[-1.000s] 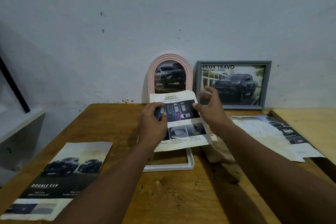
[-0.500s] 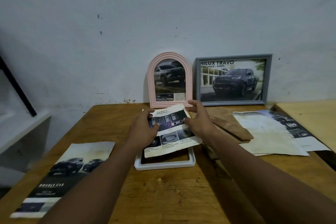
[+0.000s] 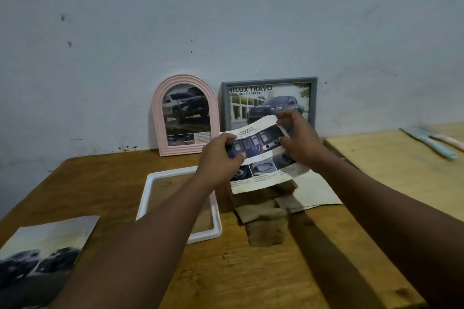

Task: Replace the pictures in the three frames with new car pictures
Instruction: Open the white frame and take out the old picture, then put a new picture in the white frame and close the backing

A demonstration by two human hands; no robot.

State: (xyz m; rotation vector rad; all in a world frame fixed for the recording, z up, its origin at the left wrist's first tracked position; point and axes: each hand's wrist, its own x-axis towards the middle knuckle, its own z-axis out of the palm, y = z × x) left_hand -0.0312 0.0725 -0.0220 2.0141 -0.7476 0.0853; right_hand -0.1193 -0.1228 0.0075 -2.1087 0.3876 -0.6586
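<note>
Car page: a printed page [image 3: 42, 258] with two dark cars lies flat at the near left corner of the worktop [image 3: 226, 278], partly cut off by the picture's edge.
Worktop: brown wood, carrying all the frames and papers.
White frame: a white rectangular frame [image 3: 144, 198] lies flat left of centre. A brown surface shows inside its rim, and the left forearm crosses above its right side.
Brown pieces: flat brown cardboard-like pieces [image 3: 266, 223] lie just right of the white frame, overlapping one another.
Left hand: the left hand [image 3: 221, 155] grips the left edge of the printed sheet, thumb on the printed face and fingers curled behind.
Right hand: the right hand [image 3: 298, 140] pinches the sheet's upper right edge.
Printed sheet: the printed sheet [image 3: 261, 165] is headed SAFETY, with a dark strip of car views and small photos below. It is held tilted in the air between the hands, above the brown pieces, right of the white frame and in front of the grey frame's lower part.
Loose paper: a pale paper [image 3: 319, 190] lies flat under and beyond the held sheet, on the right.
Pink frame: a pink arched frame [image 3: 157, 118] stands against the wall and holds a car picture.
Grey frame: a grey rectangular frame [image 3: 225, 108] stands just right of the pink one. Its picture shows a dark car and the words HILUX TRAVO.
Second worktop: a lighter wooden top [image 3: 389, 170] sits to the right, with slim pale blue and pink handled tools [image 3: 426, 140] at its far edge. I cannot tell what kind they are.
Wall: the pale wall [image 3: 226, 20] has a few dark marks.
</note>
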